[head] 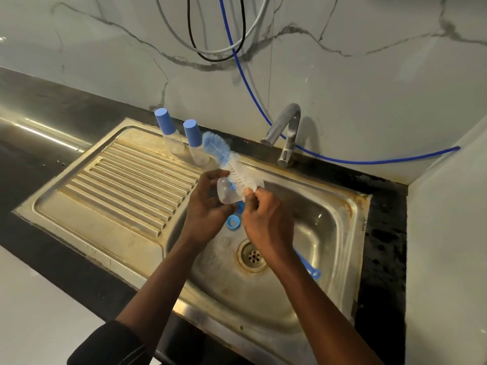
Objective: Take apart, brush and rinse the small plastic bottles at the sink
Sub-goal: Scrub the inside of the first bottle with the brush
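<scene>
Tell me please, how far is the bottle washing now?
Done: one bottle is taken apart; a blue ring lies in the sink basin. In hand: the left hand holds the open clear bottle while the right hand holds the bottle brush against it. Left: two capped bottles stand on the drainboard, and the tap shows no running water, so rinsing remains.

Left hand [208, 206] curled, right hand [266, 219] pinching — close together

head view | from above | faces forward and down | near the sink [325, 226] | wide angle
</scene>
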